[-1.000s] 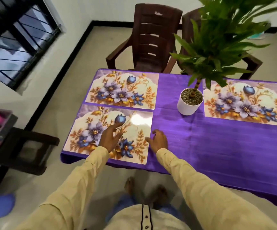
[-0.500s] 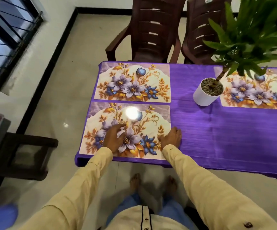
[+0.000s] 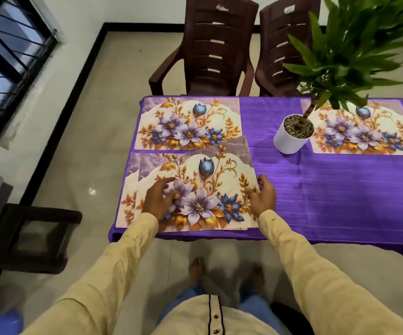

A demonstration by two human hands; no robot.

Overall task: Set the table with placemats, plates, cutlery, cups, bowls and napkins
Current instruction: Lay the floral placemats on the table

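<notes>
On the purple-clothed table (image 3: 328,194) lie several floral placemats. Two are stacked at the near left corner: the top placemat (image 3: 210,180) sits skewed and shifted to the right, and the lower placemat (image 3: 128,189) shows only as a strip along the left. My left hand (image 3: 158,201) rests flat on the top mat's left part. My right hand (image 3: 264,198) pinches that mat's right edge. Another placemat (image 3: 188,124) lies at the far left and one more placemat (image 3: 365,131) at the far right. No plates, cutlery, cups, bowls or napkins are in view.
A potted plant in a white pot (image 3: 290,139) stands mid-table, its leaves overhanging the right mat. Two brown plastic chairs (image 3: 215,49) stand behind the table. A dark low stool (image 3: 33,235) sits on the floor to my left, under a window.
The top mat of the near stack has slid right and turned askew, uncovering the mat below. My right hand went from lying beside the edge to pinching it.
</notes>
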